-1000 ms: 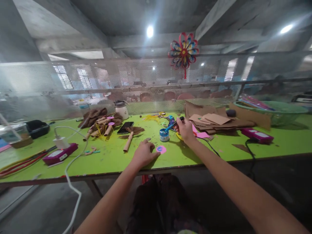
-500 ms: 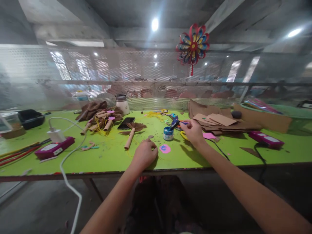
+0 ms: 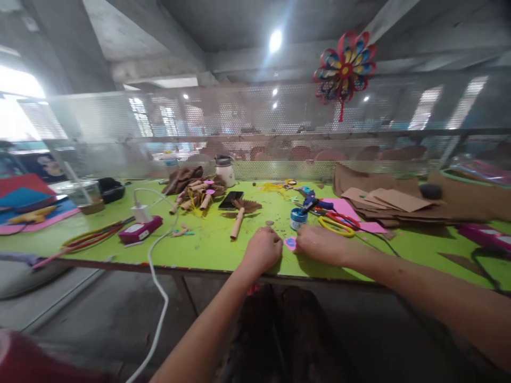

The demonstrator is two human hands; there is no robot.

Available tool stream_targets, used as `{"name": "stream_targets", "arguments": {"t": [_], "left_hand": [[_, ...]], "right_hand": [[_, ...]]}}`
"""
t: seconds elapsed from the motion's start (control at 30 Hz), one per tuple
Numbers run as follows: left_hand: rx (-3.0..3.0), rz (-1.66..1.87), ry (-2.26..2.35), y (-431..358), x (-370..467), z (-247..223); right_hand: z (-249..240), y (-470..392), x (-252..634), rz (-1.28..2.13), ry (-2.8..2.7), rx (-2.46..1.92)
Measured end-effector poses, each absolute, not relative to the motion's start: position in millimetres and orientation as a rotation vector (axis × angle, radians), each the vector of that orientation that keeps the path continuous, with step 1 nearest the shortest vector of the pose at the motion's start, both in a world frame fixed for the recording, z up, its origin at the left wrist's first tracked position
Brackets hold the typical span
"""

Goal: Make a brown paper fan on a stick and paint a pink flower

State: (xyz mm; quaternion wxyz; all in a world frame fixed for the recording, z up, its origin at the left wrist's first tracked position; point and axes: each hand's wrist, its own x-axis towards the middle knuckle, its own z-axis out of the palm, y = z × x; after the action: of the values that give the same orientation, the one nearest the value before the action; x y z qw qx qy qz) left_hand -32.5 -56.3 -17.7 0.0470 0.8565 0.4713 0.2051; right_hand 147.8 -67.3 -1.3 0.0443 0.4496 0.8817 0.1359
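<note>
A small pink disc (image 3: 290,243) with a blue shape on it lies near the table's front edge, between my two hands. My right hand (image 3: 315,243) is at its right side, fingers curled together at its rim; what they pinch, if anything, is too small to tell. Left of the disc, my left hand (image 3: 264,247) rests on the table with curled fingers, their tips partly hidden. Just behind my right hand stands a blue-labelled jar (image 3: 297,218), with a dark blue glue gun (image 3: 313,203) by its top. A brown paper fan on a rolled tube (image 3: 237,223) lies further left.
Yellow-handled scissors (image 3: 336,225), pink paper (image 3: 346,208) and stacked brown paper (image 3: 383,199) lie to the right. A phone (image 3: 230,200), paper rolls, a flask (image 3: 225,171) and a purple power strip (image 3: 140,229) with a white cable are on the left.
My right hand has come down from the glue gun to the pink disc, uncovering the gun's handle. My left hand stays beside the disc. The view has turned left.
</note>
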Motion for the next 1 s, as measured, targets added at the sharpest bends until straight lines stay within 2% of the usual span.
{"name": "stream_targets", "arguments": {"t": [0.2,0.4,0.6,0.77,1.0], "left_hand": [[2.634,0.641,1.366,-59,-32,-18],[2.618,0.641,1.323,-60,-33,-18],[2.624,0.635,1.336,-59,-34,-16],[2.627,0.659,1.329,-55,-34,-17],[2.640,0.680,1.252,-53,-34,-17]], "right_hand": [[-7,-68,147,0.511,2.740,1.130],[-9,-70,144,0.535,2.694,1.124],[11,-78,148,0.427,2.645,1.242],[26,-76,141,0.384,2.590,1.168],[4,-70,142,0.566,2.658,0.955]]}}
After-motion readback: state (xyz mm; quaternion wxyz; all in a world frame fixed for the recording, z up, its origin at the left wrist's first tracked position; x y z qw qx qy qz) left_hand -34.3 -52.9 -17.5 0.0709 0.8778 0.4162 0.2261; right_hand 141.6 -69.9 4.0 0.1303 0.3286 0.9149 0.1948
